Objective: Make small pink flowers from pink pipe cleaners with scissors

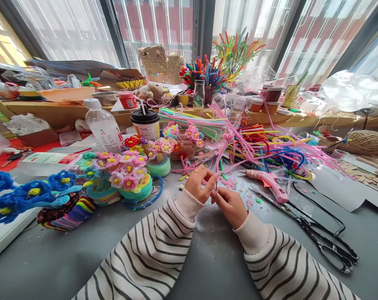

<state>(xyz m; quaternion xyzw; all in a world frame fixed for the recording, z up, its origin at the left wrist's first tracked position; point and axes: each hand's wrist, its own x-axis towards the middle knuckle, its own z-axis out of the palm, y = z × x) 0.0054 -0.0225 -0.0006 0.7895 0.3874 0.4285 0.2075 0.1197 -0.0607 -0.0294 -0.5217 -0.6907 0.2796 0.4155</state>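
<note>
My left hand (199, 184) and my right hand (230, 206) meet over the middle of the grey table, fingertips almost touching. Both are closed in a pinch. A pink pipe cleaner (219, 160) rises from between the fingers. A thin, dark stem-like piece also shows there, too small to make out fully. Just beyond the hands lie pink fuzz scraps (229, 183) and a tangle of pink pipe cleaners (239, 143). To the right of my right hand rests a pink glue gun (270, 185), with black-handled scissors (320, 235) nearer to me.
Left of my hands stand pots of pipe-cleaner flowers (129, 171), a blue-flowered pot (66, 210), a plastic bottle (103, 129) and a lidded cup (145, 125). A black cord (329, 212) curves by the scissors. White paper (336, 187) and twine (366, 142) lie right.
</note>
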